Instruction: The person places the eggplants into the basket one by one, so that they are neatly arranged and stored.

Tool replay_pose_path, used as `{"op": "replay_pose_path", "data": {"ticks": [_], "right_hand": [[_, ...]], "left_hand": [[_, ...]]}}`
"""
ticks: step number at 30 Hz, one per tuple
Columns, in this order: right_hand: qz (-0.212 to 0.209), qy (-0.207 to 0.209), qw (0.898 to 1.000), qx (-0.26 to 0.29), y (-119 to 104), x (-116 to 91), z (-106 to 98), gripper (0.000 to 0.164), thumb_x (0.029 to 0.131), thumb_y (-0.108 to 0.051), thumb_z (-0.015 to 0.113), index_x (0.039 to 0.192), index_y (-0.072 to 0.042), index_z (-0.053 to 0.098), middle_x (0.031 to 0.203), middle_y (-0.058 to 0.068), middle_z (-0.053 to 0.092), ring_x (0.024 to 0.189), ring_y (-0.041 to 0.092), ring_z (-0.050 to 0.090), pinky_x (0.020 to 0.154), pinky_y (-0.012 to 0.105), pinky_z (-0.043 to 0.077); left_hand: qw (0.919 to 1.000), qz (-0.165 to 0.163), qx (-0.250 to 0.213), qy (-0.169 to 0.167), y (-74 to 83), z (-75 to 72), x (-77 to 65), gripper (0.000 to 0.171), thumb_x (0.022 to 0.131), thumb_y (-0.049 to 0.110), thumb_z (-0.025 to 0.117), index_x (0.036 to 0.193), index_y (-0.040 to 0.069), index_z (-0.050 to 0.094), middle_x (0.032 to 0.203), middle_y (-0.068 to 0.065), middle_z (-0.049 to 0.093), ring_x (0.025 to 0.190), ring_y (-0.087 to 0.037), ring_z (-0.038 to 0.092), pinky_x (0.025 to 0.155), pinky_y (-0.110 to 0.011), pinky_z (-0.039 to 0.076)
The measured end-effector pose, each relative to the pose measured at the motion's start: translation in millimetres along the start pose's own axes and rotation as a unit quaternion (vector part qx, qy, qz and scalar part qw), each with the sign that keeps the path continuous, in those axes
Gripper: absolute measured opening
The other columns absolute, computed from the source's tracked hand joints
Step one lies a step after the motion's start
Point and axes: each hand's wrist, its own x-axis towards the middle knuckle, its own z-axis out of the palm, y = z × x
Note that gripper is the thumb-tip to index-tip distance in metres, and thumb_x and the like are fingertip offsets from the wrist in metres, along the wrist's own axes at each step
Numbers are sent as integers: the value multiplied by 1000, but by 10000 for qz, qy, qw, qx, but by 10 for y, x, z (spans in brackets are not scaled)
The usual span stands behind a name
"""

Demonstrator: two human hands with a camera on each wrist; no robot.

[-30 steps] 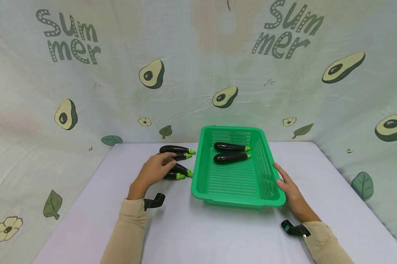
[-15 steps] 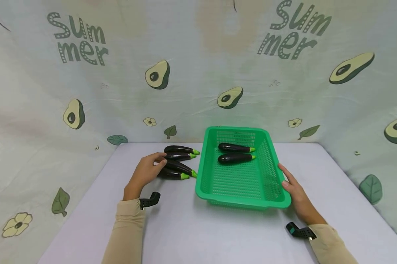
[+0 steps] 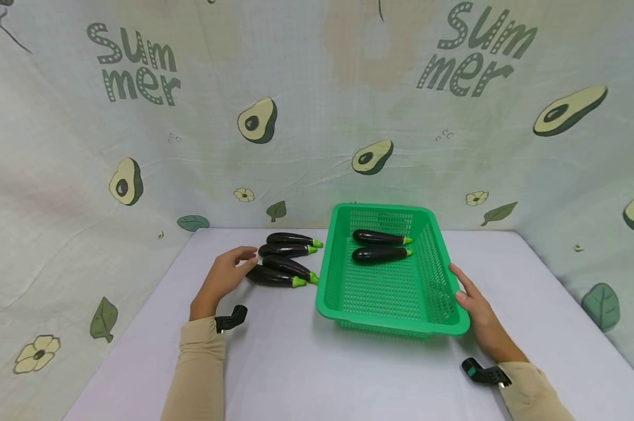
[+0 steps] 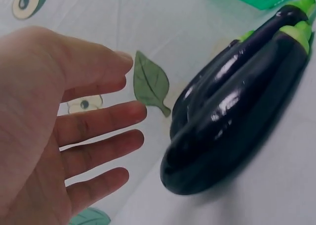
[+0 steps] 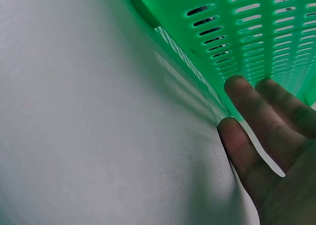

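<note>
My left hand is beside the blunt ends of several dark eggplants on the table, thumb and fingers apart with nothing between them. In the left wrist view, its spread fingers stand clear of the nearest eggplant, whose green cap points away. A green plastic basket stands right of this group, with two eggplants lying side by side inside. My right hand is at the basket's right side, thumb at the rim. Seen from the right wrist, its fairly straight fingers touch the slotted outer wall.
A white-covered table lies beneath everything. Behind it hangs a pale cloth printed with avocados, leaves and lettering. Black wrist devices are on both arms.
My left hand has drawn back leftward from the eggplants, uncovering their blunt ends. The right hand keeps its place at the basket. The whole head view has shifted slightly.
</note>
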Motion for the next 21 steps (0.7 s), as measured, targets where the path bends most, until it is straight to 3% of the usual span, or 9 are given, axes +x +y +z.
{"op": "replay_pose_path", "data": {"ticks": [9,21], "right_hand": [[-79,26,10000,27,5,-12,0,56,110,-24,30,163,-28,13,164,9,10,133,3,23,94,9,22],[-141,-46,9998,102,34,-7,0,56,110,-23,29,163,-28,13,164,6,10,134,3,23,93,9,24]], "left_hand": [[9995,-144,-187,-213,-117,15,-39,39,97,25,67,132,7,66,132,-13,62,128,-33,52,108,-53,40],[9989,-77,-230,-395,-207,53,-71,29,92,27,74,117,13,74,125,-9,63,123,-30,54,105,-55,42]]}}
